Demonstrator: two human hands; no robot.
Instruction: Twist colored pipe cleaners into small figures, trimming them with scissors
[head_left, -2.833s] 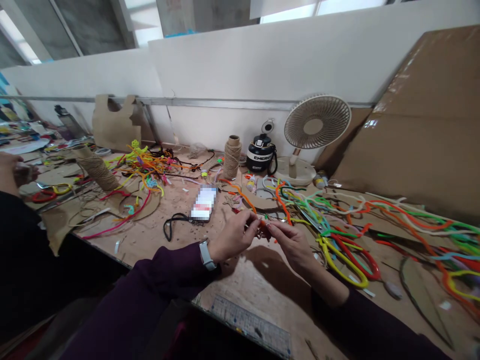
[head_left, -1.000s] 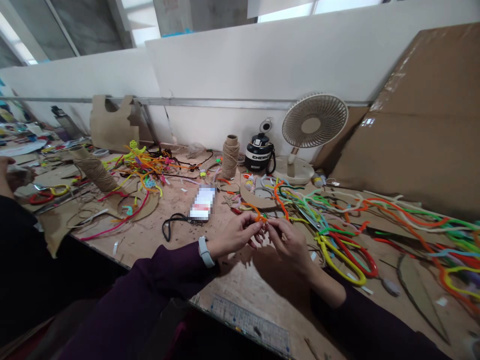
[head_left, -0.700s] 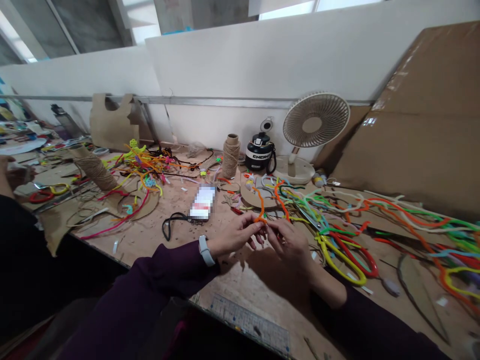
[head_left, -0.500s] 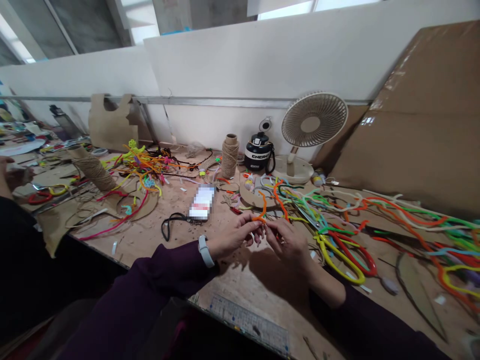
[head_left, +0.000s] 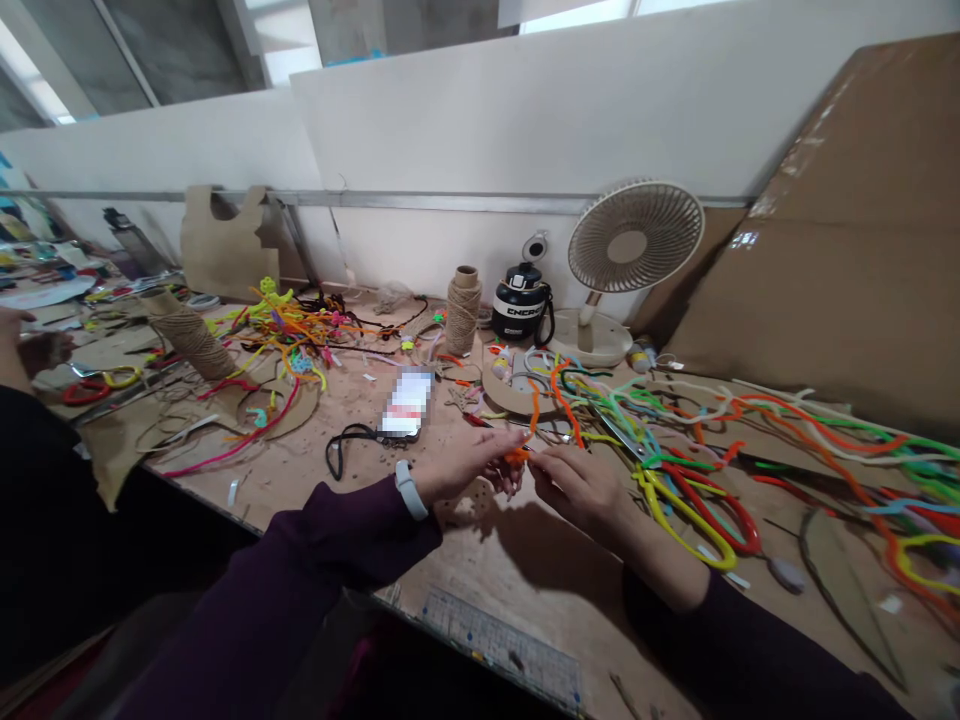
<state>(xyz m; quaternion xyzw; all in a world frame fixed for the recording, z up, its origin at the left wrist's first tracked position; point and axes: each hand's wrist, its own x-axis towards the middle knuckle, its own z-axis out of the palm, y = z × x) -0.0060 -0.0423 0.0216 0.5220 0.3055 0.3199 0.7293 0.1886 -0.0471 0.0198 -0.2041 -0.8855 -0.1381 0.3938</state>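
Observation:
Between my two hands, above the wooden table, is an orange pipe cleaner (head_left: pixel 534 410), one end of it rising past the fingertips. My left hand (head_left: pixel 484 462), with a pale watch band at the wrist, is closed on it, fingers bent and thumb side up. My right hand (head_left: pixel 577 488) pinches its lower part from the other side. Fingers cover the part between them, so its shape there is hidden. Just behind the hands lies another orange pipe cleaner (head_left: pixel 566 400). Scissors with yellow and red handles (head_left: pixel 690 520) rest to the right of my right hand.
A phone (head_left: pixel 406 403) lies left of centre. Twine spools (head_left: pixel 464 312), a black bottle (head_left: pixel 519 305) and a fan (head_left: pixel 634 240) stand at the back. Coloured pipe cleaners (head_left: pixel 810 420) spread rightward. A ruler (head_left: pixel 502 640) lies at the front edge. A co-worker's hand (head_left: pixel 34 345) is far left.
My left fingers have straightened somewhat over the orange pipe cleaner, and my right hand has turned slightly around it. The view has shifted a little.

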